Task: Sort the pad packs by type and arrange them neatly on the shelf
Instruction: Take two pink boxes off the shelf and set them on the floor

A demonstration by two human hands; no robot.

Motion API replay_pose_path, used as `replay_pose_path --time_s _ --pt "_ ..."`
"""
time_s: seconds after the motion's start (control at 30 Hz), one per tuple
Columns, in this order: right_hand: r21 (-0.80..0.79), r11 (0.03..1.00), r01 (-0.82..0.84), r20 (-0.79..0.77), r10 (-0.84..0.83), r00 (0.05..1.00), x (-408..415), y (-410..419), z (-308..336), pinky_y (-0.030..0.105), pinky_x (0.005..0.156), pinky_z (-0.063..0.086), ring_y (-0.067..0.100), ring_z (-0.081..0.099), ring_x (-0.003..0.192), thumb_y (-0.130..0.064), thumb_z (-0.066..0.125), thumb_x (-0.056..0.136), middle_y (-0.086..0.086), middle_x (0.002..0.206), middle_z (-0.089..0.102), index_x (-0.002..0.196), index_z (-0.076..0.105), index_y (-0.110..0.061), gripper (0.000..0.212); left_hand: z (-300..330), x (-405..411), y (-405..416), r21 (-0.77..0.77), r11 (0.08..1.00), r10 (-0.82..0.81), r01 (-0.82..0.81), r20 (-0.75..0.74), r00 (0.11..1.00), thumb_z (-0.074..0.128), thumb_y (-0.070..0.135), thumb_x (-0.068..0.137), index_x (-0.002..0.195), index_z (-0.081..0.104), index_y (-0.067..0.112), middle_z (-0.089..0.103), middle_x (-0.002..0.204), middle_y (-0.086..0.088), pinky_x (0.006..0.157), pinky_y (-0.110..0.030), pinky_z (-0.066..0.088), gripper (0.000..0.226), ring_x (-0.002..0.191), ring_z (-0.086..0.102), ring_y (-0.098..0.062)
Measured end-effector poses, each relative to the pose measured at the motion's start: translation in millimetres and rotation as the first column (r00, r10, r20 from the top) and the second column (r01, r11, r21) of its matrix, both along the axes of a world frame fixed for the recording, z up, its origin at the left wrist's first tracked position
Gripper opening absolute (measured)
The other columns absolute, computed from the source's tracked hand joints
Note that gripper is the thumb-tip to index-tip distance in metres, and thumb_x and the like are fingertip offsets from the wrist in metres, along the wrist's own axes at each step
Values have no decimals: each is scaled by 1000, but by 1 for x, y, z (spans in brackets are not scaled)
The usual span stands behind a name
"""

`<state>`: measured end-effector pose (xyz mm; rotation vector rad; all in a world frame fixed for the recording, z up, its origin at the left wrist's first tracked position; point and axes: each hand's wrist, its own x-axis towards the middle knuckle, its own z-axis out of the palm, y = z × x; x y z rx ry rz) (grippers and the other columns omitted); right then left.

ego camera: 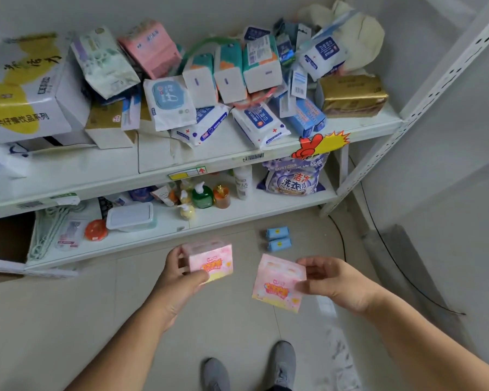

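My left hand (178,280) grips a small pink pad pack (213,261) with an orange label, held above the floor in front of the shelf. My right hand (333,280) holds a matching flat pink pad pack (277,283) by its right edge. On the upper shelf (209,162) lies a jumbled heap: a pink pack (150,48), three teal-and-white packs (229,74), white-and-blue packs (259,122) and a pale green pack (105,63). Two small blue packs (277,238) lie on the floor below.
A yellow-and-white carton (26,88) and a gold pack (353,94) flank the heap. The lower shelf (237,215) carries bottles, a lidded box (132,217) and a detergent bag (294,179). A white upright post (424,100) stands right. My shoes (283,362) are on the tiled floor.
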<state>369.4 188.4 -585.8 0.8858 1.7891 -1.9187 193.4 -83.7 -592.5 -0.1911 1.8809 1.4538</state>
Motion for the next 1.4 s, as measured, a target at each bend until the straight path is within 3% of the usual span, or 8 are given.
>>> replay_pose_path --time_s 0.17,0.3,0.47,0.67,0.87,1.2,1.33,1.4 --pt "339 885 -320 139 289 947 -18 3 -80 25 92 54 3 65 99 -23 83 66 -9 108 68 113 64 -28 52 -99 -28 20 -219 912 -375 348 -96 922 82 13 68 110 51 31 65 113 11 80 -22 49 55 107 63 -6" --pt "469 741 -481 228 424 876 -46 1 -167 30 88 55 6 58 96 -40 75 59 -13 111 52 114 61 -33 57 -195 -51 39 -483 759 -581 437 -199 789 81 54 55 114 49 41 58 107 13 83 -30 50 68 103 54 -9" --pt "560 674 -481 246 419 874 -79 -4 -303 33 80 57 9 56 88 -22 74 70 -12 108 46 121 54 -37 57 -323 -71 74 -380 808 -552 450 -223 804 77 17 74 121 40 29 61 107 16 61 -15 49 61 91 60 2" --pt "649 559 -516 276 458 845 -126 11 -466 32 88 53 19 58 106 -14 65 79 -5 120 49 132 48 -30 58 -483 -103 112 -446 730 -653 517 -235 720 72 25 73 116 39 38 61 108 10 69 -32 57 56 91 62 -11" --pt "696 493 -523 322 437 840 -164 35 -586 33 83 51 23 59 101 -7 58 85 2 120 58 127 50 -21 45 -611 -145 150 -560 682 -697 471 -300 652 67 14 78 127 44 32 43 116 3 63 -30 53 57 94 57 -18" --pt "728 442 -524 416 323 850 -198 26 -655 37 87 52 28 62 110 -3 58 88 9 125 54 133 42 -16 50 -686 -171 189 -518 678 -712 522 -283 643 74 21 75 126 45 27 56 112 0 75 -26 49 59 93 61 -17" --pt "735 468 -491 426 245 871 -199 14 -659 35 90 52 26 61 114 -3 60 89 9 130 53 136 39 -13 53 -691 -170 189 -489 659 -722 572 -197 663 62 13 86 150 31 20 56 132 0 93 -25 45 71 114 57 -17" --pt "743 506 -438 403 183 897 -197 7 -659 32 90 51 22 60 115 -4 58 90 7 130 53 137 36 -13 53 -685 -167 186 -448 672 -707 590 -153 690 56 10 90 152 28 22 54 134 5 88 -20 40 69 110 53 -13"
